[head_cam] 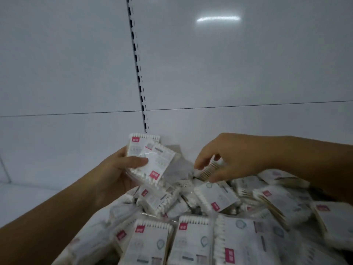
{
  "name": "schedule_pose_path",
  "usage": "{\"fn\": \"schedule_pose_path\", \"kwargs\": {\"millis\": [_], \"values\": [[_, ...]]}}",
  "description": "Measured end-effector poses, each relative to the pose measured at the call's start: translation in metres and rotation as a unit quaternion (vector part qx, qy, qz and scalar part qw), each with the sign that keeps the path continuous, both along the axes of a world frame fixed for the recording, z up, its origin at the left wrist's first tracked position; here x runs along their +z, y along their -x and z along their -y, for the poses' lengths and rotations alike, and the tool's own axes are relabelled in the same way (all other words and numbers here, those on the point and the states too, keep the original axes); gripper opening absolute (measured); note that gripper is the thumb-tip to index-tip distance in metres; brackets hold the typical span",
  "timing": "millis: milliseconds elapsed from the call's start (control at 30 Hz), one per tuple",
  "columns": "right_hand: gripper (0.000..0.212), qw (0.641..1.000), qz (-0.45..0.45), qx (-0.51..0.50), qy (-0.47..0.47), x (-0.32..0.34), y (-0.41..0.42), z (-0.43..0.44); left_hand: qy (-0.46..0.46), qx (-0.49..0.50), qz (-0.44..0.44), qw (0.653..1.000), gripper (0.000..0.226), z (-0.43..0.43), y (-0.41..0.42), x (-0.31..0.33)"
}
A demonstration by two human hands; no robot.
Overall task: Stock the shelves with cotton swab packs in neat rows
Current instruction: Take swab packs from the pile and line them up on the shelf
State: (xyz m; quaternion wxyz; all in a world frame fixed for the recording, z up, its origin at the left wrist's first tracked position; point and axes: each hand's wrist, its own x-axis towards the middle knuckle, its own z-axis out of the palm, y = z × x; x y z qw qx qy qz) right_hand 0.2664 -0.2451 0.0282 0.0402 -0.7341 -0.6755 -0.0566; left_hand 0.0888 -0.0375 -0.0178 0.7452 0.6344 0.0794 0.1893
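Note:
A heap of white cotton swab packs (215, 236) with small red labels fills the lower middle and right of the head view. My left hand (118, 175) is shut on a small stack of packs (150, 161), thumb across the front one, held above the heap's far left edge. My right hand (235, 155) reaches down from the right and pinches one pack (208, 169) by its edge at the far side of the heap; wooden sticks show between the fingers.
A white back panel (229, 73) rises behind the heap, with a slotted upright strip (138, 69) near the middle. A bare white shelf surface (23, 196) lies at the lower left.

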Motion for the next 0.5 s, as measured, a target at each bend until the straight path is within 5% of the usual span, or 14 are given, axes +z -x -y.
{"fn": "schedule_pose_path", "kwargs": {"millis": [67,133,267,400,500], "values": [[0.058,0.989,0.068,-0.041,0.122,-0.021,-0.009,-0.003,0.008,0.021,0.009,1.000,0.050,-0.004,0.016,-0.003],[0.060,0.988,0.065,-0.044,0.129,-0.034,-0.015,-0.004,0.014,0.031,0.012,0.999,0.048,-0.007,0.030,-0.007],[0.031,0.994,0.080,-0.052,0.049,-0.017,-0.019,-0.003,0.023,0.062,0.054,0.996,0.047,-0.023,0.067,-0.009],[0.060,0.993,0.033,-0.060,-0.091,0.026,0.017,-0.013,0.060,0.076,0.116,0.989,0.052,-0.055,0.102,-0.006],[0.067,0.980,-0.098,-0.006,-0.171,0.047,0.079,-0.052,0.081,0.094,0.151,0.981,0.055,-0.082,0.132,-0.006]]}}
